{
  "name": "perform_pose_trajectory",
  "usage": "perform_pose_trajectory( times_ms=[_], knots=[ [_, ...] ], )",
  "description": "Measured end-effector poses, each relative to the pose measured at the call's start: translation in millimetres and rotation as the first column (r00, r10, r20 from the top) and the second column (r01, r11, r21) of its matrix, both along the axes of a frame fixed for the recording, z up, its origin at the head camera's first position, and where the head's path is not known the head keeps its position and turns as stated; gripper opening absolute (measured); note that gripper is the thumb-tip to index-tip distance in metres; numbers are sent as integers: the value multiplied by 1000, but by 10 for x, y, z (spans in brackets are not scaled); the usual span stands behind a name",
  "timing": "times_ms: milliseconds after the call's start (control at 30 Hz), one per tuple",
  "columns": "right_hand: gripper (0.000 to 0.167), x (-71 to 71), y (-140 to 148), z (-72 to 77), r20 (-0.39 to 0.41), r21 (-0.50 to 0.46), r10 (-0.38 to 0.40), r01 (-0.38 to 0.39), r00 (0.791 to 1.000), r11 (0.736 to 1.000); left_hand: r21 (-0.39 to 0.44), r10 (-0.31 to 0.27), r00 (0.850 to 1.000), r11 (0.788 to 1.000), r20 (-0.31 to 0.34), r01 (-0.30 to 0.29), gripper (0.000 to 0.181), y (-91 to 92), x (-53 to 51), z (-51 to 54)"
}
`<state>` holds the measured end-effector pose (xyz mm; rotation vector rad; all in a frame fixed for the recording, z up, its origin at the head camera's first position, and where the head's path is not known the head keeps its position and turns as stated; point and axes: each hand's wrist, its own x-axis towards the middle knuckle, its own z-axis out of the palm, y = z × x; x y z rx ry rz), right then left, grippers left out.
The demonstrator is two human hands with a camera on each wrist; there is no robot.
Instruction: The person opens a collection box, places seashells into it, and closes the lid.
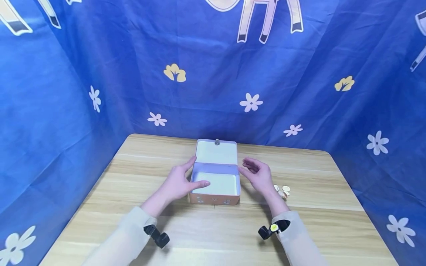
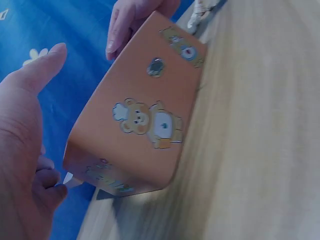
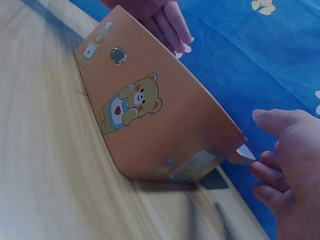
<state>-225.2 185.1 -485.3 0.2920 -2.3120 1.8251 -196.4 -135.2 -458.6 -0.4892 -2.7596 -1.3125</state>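
Note:
An orange tin box (image 1: 214,200) with cartoon bears on its sides sits on the table, its hinged lid (image 1: 217,152) laid back. The inside is pale, with lavender edges, and a small metal clasp (image 1: 217,142) shows on the lid's far rim. My left hand (image 1: 178,181) is at the box's left side, thumb stretched over the opening, other fingers near the hinge. On the right side, my right hand (image 1: 259,177) has loosely bent fingers by the back right corner. In the right wrist view its fingertips (image 3: 262,172) lie close to the lid's corner; contact is hard to tell.
Several small whitish pieces (image 1: 285,189) lie on the wooden table (image 1: 309,207) beside the right forearm; their kind is unclear. A blue cloth (image 1: 206,99) with flowers and animal figures hangs behind the table and along both sides. Dark cameras are strapped to both wrists.

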Motion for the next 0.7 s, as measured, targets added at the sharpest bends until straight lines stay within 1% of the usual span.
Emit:
perform_pose_trajectory(
  times_ms=[100, 233, 300, 467, 600, 700],
  knots=[
    [51, 59, 63, 23, -17, 33, 13, -12, 1000, 999, -22, -4, 1000, 1000, -25, 3, 129, -4, 86, -14],
    [48, 136, 140, 69, -32, 58, 35, -33, 999, 998, -49, -1, 998, 999, -57, -1, 131, -13, 164, -50],
    [47, 175, 180, 91, -34, 62, 47, -45, 998, 997, -65, -3, 997, 998, -80, -3, 130, -13, 191, -80],
    [44, 285, 294, 126, -47, 87, 49, -45, 998, 995, -116, -4, 991, 993, -136, -12, 128, 1, 245, -143],
    [40, 373, 383, 141, -71, 121, 48, -39, 996, 992, -135, 20, 989, 990, -144, -40, 126, 5, 277, -190],
    [39, 434, 442, 153, -83, 141, 52, -40, 995, 989, -127, 40, 988, 990, -150, -59, 124, -1, 303, -222]
  ],
)
